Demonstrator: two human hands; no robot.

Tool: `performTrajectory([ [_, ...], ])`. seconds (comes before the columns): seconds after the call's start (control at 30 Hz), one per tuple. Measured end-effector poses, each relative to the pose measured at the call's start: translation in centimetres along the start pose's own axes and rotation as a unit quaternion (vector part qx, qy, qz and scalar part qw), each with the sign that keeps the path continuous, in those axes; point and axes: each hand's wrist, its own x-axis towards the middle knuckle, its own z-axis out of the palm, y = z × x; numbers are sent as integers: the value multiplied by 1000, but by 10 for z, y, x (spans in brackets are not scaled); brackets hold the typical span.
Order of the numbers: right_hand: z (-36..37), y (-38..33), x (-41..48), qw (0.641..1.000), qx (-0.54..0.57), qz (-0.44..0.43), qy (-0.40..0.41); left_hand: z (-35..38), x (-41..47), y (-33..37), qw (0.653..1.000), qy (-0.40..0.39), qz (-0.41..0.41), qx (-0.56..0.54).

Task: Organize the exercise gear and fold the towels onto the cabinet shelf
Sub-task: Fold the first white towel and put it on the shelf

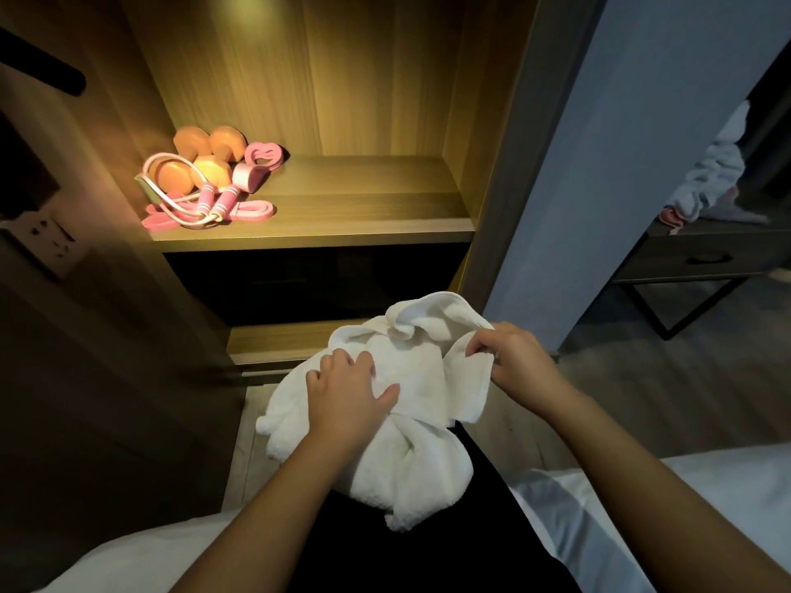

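A crumpled white towel [411, 425] lies on my lap, low in the middle of the head view. My left hand [349, 391] presses flat on its left part, fingers spread. My right hand [509, 357] pinches an edge of the towel at its upper right. On the lit wooden cabinet shelf [364, 211] above, at its left end, sits a pile of gear: orange dumbbells [205, 158], a pink jump rope [209, 203], pink resistance bands [252, 211] and a pink heart-shaped piece [263, 154].
A dark compartment [316, 284] lies under the shelf. A grey wall panel [569, 164] stands to the right. Beyond it a dark side table [702, 258] holds a heap of light cloth [710, 181]. White bedding [685, 507] spreads at the bottom edge. A wall socket [47, 237] is at left.
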Motion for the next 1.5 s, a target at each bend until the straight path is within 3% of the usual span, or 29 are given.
performTrajectory([
  [0.13, -10, -4, 5, 1000, -4, -15, 4, -2, 12, 17, 998, -18, 5, 55],
  [0.27, -16, -8, 6, 1000, 16, -8, 10, -4, 24, 6, 991, -34, -76, -102],
  [0.4, -21, -15, 10, 999, 40, -7, 28, -19, 31, -6, 911, 49, -134, -387],
  [0.5, -34, -23, 16, 998, 60, -11, 24, -52, 41, -8, 872, 119, -105, -464],
  [0.7, -81, -56, 45, 987, 57, -115, 93, -140, 74, 6, 817, 109, -15, -566],
  [0.83, -120, -81, 65, 975, 75, -176, 116, -192, 89, 18, 832, 136, 105, -527],
  [0.97, -155, -107, 79, 963, 174, -194, 73, -239, 107, 21, 839, 145, 141, -505],
  [1.23, -178, -141, 111, 957, 117, -265, 14, -301, 110, 25, 864, 95, 249, -426],
  [1.37, -177, -155, 119, 937, 159, -303, -64, -308, 102, 30, 860, 48, 292, -415],
  [1.5, -171, -159, 119, 912, 253, -284, -153, -306, 95, 25, 865, 27, 311, -394],
])
